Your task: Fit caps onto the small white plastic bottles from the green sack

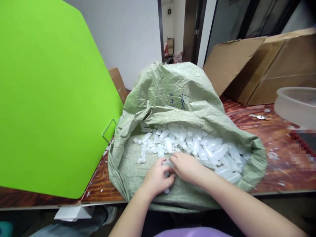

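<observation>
Our left hand [156, 179] is closed around a few small clear tubes [167, 190], one poking out below the fist, while our right hand [185, 166] curls its fingertips on another tube at the near edge of the pile [197, 144] inside the open green sack [172, 95] on the table [271, 138]. We do best to pinch one tube at a time and keep the left fist tight so none slip. A green board [49, 98] stands left, cardboard boxes [266, 65] and a basin [296, 105] right.

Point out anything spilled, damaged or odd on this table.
Small white plastic scraps lie scattered on the reddish wooden table, right of the green woven sack of translucent plastic tubes. Both hands, left hand and right hand, rest inside the sack.
</observation>
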{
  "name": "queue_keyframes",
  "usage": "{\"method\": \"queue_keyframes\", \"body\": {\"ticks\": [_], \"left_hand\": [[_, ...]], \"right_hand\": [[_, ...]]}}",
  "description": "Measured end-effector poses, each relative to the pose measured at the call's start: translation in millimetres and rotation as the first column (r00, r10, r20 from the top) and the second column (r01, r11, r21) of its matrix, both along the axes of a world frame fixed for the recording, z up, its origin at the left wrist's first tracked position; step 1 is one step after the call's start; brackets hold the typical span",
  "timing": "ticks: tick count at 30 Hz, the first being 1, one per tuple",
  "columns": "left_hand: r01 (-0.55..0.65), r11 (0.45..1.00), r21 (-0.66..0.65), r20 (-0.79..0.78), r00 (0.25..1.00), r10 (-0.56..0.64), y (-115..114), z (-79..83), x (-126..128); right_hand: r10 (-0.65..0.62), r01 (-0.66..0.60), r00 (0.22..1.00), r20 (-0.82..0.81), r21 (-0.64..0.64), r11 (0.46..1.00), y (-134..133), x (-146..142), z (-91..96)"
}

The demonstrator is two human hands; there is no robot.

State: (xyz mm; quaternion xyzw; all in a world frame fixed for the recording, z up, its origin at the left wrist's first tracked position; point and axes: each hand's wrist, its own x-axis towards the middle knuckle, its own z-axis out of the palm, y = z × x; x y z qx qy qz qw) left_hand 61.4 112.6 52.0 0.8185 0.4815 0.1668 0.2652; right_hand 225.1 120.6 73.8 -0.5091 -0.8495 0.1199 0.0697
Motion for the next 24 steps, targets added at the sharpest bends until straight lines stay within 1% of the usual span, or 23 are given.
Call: {"method": "queue_keyframes", "body": {"ticks": [3, 6, 9, 12, 15, 18, 21, 24], "left_hand": [[-0.016, 1.0, -0.017, -0.024, 1.0, 0.016, 0, 0.8, -1], [-0.033, 0.999, 0.022, -0.069, 0.997, 0.034, 1, -0.3, 1], [-0.114, 0.993, 0.009, -0.07, 0.991, 0.114, 2, -3.8, 2], [-0.18, 0.982, -0.049, 0.0, 0.984, 0.18, 1, -7.8, -1], [-0.182, 0.981, -0.061, 0.026, 0.983, 0.183, -1, -9.6, -5], [-0.206, 0.978, -0.032, 0.001, 0.978, 0.207, -7, -10.0, -11], [-0.282, 0.959, 0.031, -0.004, 0.959, 0.282, -17, -12.9, -18], [-0.363, 0.928, 0.087, 0.056, 0.932, 0.359, -30, -19.8, -26]], "right_hand": [[-0.132, 0.132, 0.991, 0.007, -0.03, 0.991, -16, 20, 2.7], [-0.234, 0.225, 0.969, -0.082, -0.112, 0.968, -31, 34, 1.8], [-0.315, 0.26, 0.923, -0.223, -0.242, 0.935, -45, 39, -4.6], [-0.365, 0.272, 0.887, -0.283, -0.319, 0.908, -55, 37, -12.6], [-0.335, 0.226, 0.886, -0.32, -0.333, 0.915, -60, 31, -17.4], [-0.277, 0.172, 0.9, -0.336, -0.308, 0.936, -60, 25, -19.5], [-0.245, 0.144, 0.904, -0.351, -0.29, 0.946, -58, 20, -22.6], [-0.199, 0.106, 0.907, -0.372, -0.258, 0.96, -56, 17, -25.6]]}}
